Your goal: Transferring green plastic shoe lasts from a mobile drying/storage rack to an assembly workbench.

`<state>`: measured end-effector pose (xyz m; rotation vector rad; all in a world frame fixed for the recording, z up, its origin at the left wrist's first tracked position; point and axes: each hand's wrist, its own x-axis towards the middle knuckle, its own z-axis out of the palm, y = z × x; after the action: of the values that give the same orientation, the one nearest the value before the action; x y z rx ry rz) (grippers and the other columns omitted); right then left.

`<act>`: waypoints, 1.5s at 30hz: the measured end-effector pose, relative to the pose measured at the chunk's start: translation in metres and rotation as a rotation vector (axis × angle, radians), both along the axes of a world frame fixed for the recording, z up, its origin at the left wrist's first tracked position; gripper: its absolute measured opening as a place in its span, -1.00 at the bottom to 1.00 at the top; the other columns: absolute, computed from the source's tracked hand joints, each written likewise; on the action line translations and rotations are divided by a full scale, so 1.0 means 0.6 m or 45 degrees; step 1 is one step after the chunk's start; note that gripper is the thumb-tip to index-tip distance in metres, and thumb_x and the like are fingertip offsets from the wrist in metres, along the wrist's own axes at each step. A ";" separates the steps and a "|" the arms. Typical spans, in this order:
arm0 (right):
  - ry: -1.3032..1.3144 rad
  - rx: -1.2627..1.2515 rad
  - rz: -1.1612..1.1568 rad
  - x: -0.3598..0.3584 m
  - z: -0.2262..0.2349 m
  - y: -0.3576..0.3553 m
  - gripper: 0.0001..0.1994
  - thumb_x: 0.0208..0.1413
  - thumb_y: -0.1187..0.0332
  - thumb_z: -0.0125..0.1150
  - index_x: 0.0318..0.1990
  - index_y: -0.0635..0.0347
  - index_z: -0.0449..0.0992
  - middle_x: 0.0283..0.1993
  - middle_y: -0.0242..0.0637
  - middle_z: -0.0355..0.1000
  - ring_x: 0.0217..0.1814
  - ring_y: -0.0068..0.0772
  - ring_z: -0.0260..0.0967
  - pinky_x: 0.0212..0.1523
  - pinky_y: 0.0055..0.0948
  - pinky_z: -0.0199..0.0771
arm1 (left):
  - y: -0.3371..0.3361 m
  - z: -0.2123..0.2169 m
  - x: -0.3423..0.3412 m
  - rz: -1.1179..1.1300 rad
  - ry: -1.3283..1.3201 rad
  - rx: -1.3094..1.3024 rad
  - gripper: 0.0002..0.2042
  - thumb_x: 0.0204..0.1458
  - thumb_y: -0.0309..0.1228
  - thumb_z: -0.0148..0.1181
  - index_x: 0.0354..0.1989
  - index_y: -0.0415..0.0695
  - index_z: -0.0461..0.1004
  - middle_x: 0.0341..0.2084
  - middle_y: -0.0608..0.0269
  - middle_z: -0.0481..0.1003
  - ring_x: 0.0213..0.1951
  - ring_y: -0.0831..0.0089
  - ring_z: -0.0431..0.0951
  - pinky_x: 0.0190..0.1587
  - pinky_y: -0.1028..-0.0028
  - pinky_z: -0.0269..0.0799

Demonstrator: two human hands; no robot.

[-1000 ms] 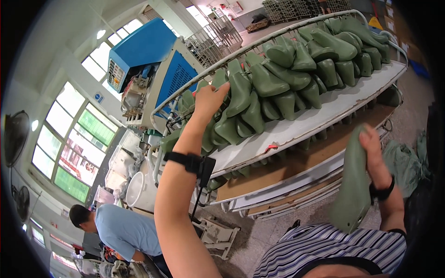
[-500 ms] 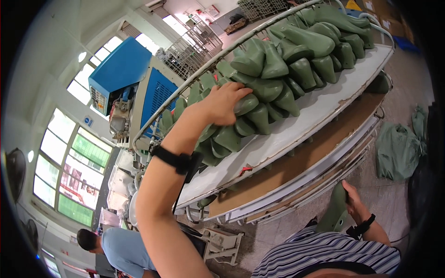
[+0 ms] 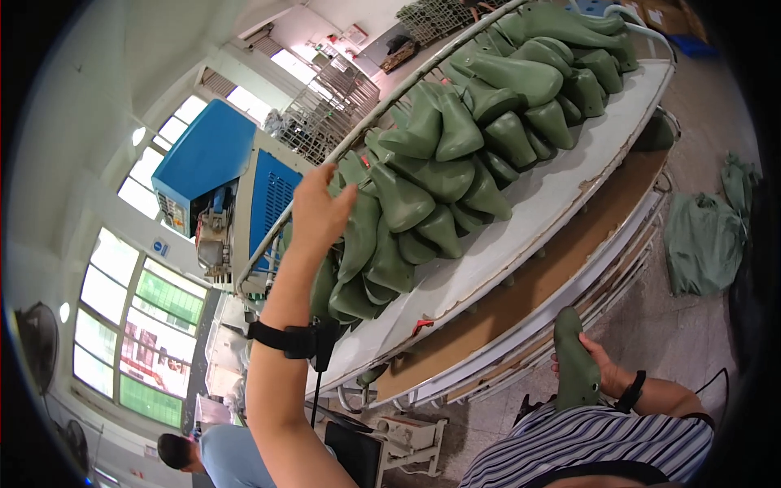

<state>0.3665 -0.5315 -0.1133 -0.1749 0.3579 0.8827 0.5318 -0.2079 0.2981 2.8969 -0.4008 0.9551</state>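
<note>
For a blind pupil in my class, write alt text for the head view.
The wearer's right hand holds a green shoe last; the open left hand is by similar lasts piled on a white shelf. Beyond are a blue machine and another person in light blue.

Shoe lasts (image 3: 447, 176) lie on a shelf (image 3: 553, 195), 1 machine (image 3: 207, 150) to its left, a bag (image 3: 706, 244) to its right.

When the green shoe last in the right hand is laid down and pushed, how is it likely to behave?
The green shoe last is probably stiff: it shows no bend in the right hand. Its smooth surface, with a faint sheen, may be slippery. Its rounded, tapering form suggests it would rock or tip rather than roll.
</note>
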 end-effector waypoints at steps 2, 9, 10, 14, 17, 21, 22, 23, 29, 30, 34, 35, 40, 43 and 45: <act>-0.036 0.053 0.145 0.000 0.003 -0.002 -0.34 0.02 -0.12 0.09 0.07 0.31 0.26 -0.05 0.09 0.33 -0.01 0.05 0.34 0.01 -0.02 0.39 | -0.020 0.018 0.015 -0.095 -0.010 -0.117 -0.52 -0.15 -0.17 0.25 -0.14 -0.30 0.44 -0.33 -0.03 0.50 -0.27 0.24 0.51 -0.19 0.39 0.39; -0.219 0.172 0.437 -0.003 -0.009 0.002 -0.37 0.14 -0.11 -0.13 0.12 0.31 0.21 0.00 0.12 0.30 0.07 0.09 0.30 0.08 -0.04 0.35 | -0.158 -0.003 0.064 0.141 0.650 -0.894 -0.45 -0.11 0.04 0.17 -0.21 -0.27 0.37 -0.47 0.13 0.42 -0.61 0.42 0.46 -0.56 0.51 0.39; -0.189 0.119 0.427 -0.009 0.001 -0.001 -0.37 0.15 -0.11 -0.17 0.12 0.31 0.20 0.00 0.13 0.30 0.07 0.09 0.30 0.08 -0.05 0.36 | -0.164 -0.007 0.069 0.143 0.651 -0.892 -0.45 -0.11 0.04 0.17 -0.21 -0.27 0.37 -0.47 0.13 0.42 -0.61 0.42 0.46 -0.56 0.51 0.39; -0.171 0.236 0.438 -0.022 0.027 -0.015 -0.37 0.17 -0.13 -0.22 0.11 0.31 0.22 -0.01 0.14 0.32 0.09 0.07 0.29 0.08 -0.07 0.36 | -0.168 -0.006 0.076 0.155 0.661 -1.038 -0.44 -0.12 -0.03 0.19 -0.12 -0.30 0.33 -0.52 0.10 0.43 -0.56 0.34 0.50 -0.51 0.38 0.45; -0.378 0.085 0.460 -0.023 0.037 -0.014 -0.37 0.18 -0.14 -0.24 0.10 0.32 0.23 -0.02 0.13 0.33 0.07 0.05 0.32 0.05 -0.07 0.39 | -0.162 0.000 0.070 0.232 0.166 -0.427 -0.49 -0.16 -0.20 0.25 -0.12 -0.35 0.35 -0.27 -0.08 0.40 -0.22 0.16 0.46 -0.18 0.27 0.38; -0.338 0.018 0.436 -0.029 0.018 -0.014 -0.37 0.18 -0.13 -0.22 0.07 0.33 0.24 -0.05 0.10 0.35 0.01 0.01 0.36 0.01 -0.09 0.42 | -0.201 -0.029 0.050 -0.453 -0.296 0.150 -0.57 -0.20 -0.39 0.22 -0.09 -0.27 0.38 -0.18 -0.03 0.39 -0.09 0.06 0.39 -0.06 0.28 0.31; -0.314 -0.035 0.442 -0.030 0.017 -0.015 -0.37 0.17 -0.13 -0.21 0.07 0.34 0.24 -0.07 0.09 0.35 -0.02 -0.02 0.38 -0.01 -0.11 0.44 | -0.213 -0.034 0.051 -0.469 -0.288 0.151 -0.57 -0.20 -0.39 0.22 -0.09 -0.27 0.38 -0.18 -0.03 0.39 -0.09 0.06 0.39 -0.06 0.28 0.31; -0.289 -0.088 0.447 -0.031 0.017 -0.017 -0.37 0.17 -0.13 -0.20 0.06 0.35 0.24 -0.09 0.08 0.36 -0.04 -0.05 0.39 -0.03 -0.12 0.45 | -0.224 -0.040 0.053 -0.543 -0.136 0.431 -0.59 -0.20 -0.39 0.22 -0.11 -0.25 0.39 -0.20 -0.02 0.39 -0.10 0.05 0.39 -0.07 0.25 0.32; -0.319 -0.125 0.408 -0.044 0.028 -0.012 -0.36 0.17 -0.12 -0.18 0.08 0.37 0.22 -0.10 0.09 0.36 -0.02 -0.09 0.39 -0.03 -0.13 0.46 | -0.257 -0.093 0.102 -0.129 0.010 0.837 -0.70 -0.19 -0.38 0.23 -0.28 -0.19 0.35 -0.40 -0.02 0.45 -0.36 0.06 0.53 -0.35 0.22 0.45; -0.314 -0.133 0.402 -0.049 0.032 -0.018 -0.36 0.17 -0.12 -0.18 0.08 0.37 0.22 -0.10 0.09 0.36 -0.02 -0.09 0.39 -0.03 -0.13 0.46 | -0.264 -0.096 0.109 -0.137 0.011 0.829 -0.70 -0.19 -0.38 0.23 -0.28 -0.19 0.35 -0.40 -0.02 0.45 -0.36 0.06 0.53 -0.35 0.22 0.45; -0.320 -0.004 0.359 -0.077 0.016 -0.036 -0.33 0.17 -0.12 -0.16 0.12 0.40 0.16 -0.11 0.10 0.36 0.00 -0.05 0.38 0.00 -0.11 0.45 | -0.273 -0.096 0.113 -0.084 0.017 0.878 -0.67 -0.19 -0.34 0.26 -0.27 -0.22 0.36 -0.45 -0.04 0.46 -0.35 0.05 0.53 -0.35 0.21 0.44; -0.304 0.048 0.374 -0.085 0.005 -0.037 -0.32 0.16 -0.12 -0.15 0.13 0.41 0.14 -0.11 0.11 0.36 0.00 -0.03 0.38 0.01 -0.11 0.45 | -0.269 -0.093 0.106 -0.130 0.043 0.827 -0.68 -0.18 -0.33 0.25 -0.27 -0.22 0.36 -0.45 -0.04 0.46 -0.35 0.04 0.52 -0.33 0.20 0.44; -0.333 0.015 0.309 -0.085 0.018 -0.039 -0.34 0.12 -0.08 -0.02 0.10 0.40 0.16 -0.14 0.10 0.37 -0.12 -0.06 0.44 -0.09 -0.14 0.51 | -0.268 -0.077 0.044 -0.353 -0.062 0.458 -0.61 -0.20 -0.34 0.29 -0.19 -0.27 0.41 -0.31 -0.09 0.46 -0.23 -0.03 0.47 -0.21 0.21 0.40; -0.469 -0.109 0.217 -0.068 0.073 -0.045 -0.33 0.07 -0.08 0.06 0.08 0.37 0.16 -0.19 0.06 0.38 -0.20 -0.11 0.46 -0.19 -0.16 0.55 | -0.276 -0.089 -0.037 -0.648 -0.143 0.181 -0.65 -0.19 -0.42 0.28 -0.20 -0.29 0.41 -0.27 -0.05 0.45 -0.25 0.03 0.46 -0.20 0.28 0.37; -0.727 -0.203 0.113 -0.051 0.098 -0.049 -0.25 0.01 -0.13 0.11 0.13 0.34 0.09 -0.20 -0.02 0.35 -0.28 -0.18 0.46 -0.29 -0.19 0.57 | -0.279 -0.117 -0.127 -0.776 0.007 -0.078 -0.71 -0.17 -0.47 0.25 -0.25 -0.29 0.41 -0.33 0.00 0.44 -0.31 0.12 0.47 -0.24 0.34 0.37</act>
<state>0.3357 -0.5610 -0.0548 -0.5792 -0.1150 0.8511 0.4553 -0.3756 0.2280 2.4617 -1.1391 0.8244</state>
